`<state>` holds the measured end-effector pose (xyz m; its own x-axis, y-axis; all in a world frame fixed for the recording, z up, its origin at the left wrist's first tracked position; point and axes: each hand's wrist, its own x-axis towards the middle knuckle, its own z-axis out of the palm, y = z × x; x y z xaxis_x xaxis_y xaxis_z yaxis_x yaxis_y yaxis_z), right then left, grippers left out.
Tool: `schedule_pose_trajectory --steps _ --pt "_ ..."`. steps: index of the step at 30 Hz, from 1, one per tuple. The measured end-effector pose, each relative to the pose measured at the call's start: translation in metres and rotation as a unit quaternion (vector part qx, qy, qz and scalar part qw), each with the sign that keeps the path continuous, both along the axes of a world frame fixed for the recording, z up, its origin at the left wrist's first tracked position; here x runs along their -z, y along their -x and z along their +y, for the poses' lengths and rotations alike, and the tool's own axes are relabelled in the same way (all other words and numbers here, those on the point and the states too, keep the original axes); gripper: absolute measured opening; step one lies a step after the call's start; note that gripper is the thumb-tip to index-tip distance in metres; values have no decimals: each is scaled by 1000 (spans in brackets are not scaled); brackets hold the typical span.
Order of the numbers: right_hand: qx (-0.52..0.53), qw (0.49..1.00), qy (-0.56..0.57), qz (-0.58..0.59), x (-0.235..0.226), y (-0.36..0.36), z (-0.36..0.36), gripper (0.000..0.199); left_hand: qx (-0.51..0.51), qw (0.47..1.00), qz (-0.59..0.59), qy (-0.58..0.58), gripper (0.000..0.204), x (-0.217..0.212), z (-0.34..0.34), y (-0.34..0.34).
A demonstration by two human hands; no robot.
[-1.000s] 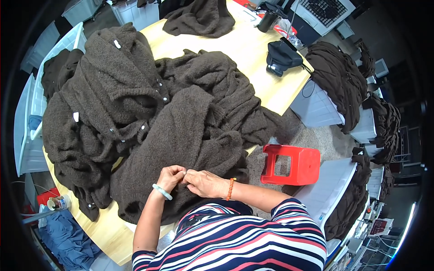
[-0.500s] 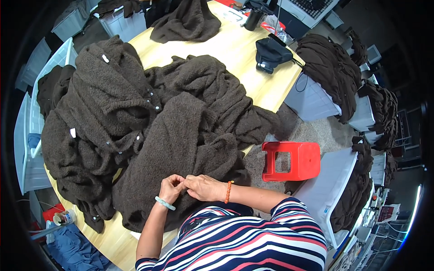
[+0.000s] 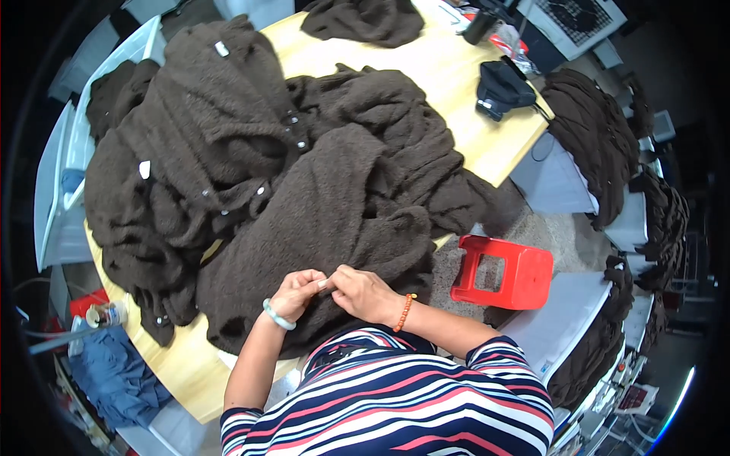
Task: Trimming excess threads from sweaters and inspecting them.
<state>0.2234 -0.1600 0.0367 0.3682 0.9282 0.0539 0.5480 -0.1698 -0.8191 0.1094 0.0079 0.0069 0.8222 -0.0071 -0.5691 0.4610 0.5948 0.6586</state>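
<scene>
A pale yellow wooden table (image 3: 456, 68) stands in the workroom, a red plastic stool (image 3: 534, 280) to its right. Over its near edge droops a dark brown fuzzy knit garment (image 3: 304, 209); there the left hand (image 3: 295, 295) and right hand (image 3: 370, 295) pinch closed, on what I can't tell. Overhanging weight could drag it loose.

garment (image 3: 296, 220): dark brown, thick knit with a nubbly, fuzzy surface
state: loose, unbundled, rumpled into deep creases on my right
pose: a broad, smoother panel slants away from me to a rounded top
place: on the table (image 3: 179, 372), right before me, its near side past the edge
spot i pinch: too small to make out
</scene>
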Motion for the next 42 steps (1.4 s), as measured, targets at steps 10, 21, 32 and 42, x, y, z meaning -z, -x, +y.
schedule_pose_trajectory --steps 10,21,32,42 --pt "1 1000 11 13 1 1 2 22 -35 996 -39 79 11 15 -4 16" --pt "-22 999 34 22 1 -5 6 17 -13 852 -138 -504 14 -15 -23 21" --pt "-96 991 93 27 3 -14 5 17 -15 855 -127 -503 11 -3 -30 23" --pt "-14 994 85 68 9 -3 5 15 -49 871 -107 -477 9 5 -32 24"
